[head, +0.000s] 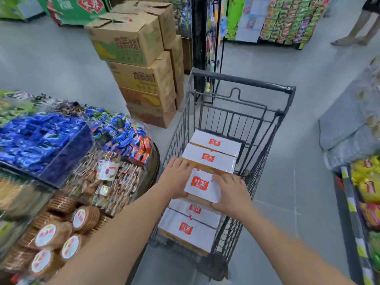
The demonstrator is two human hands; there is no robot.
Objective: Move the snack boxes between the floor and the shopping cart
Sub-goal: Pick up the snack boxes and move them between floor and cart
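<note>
The snack box [202, 185] is between my two hands, over the stack in the shopping cart [242, 80]. My left hand [176, 178] grips its left side and my right hand [232, 192] its right corner. My fingers [222, 178] are bent round the edges, I judge to keep it level past the wire walls. Just beyond my fingers lie two more boxes [209, 157], and under my palms a lower layer [189, 229]. My thumbs are hidden, and I cannot tell whether the box rests on anything.

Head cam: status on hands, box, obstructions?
Left hand, right hand grip snack box by its sides. Box above stacked boxes inside shopping cart. Nothing over it; candy display beside cart's left wall.
</note>
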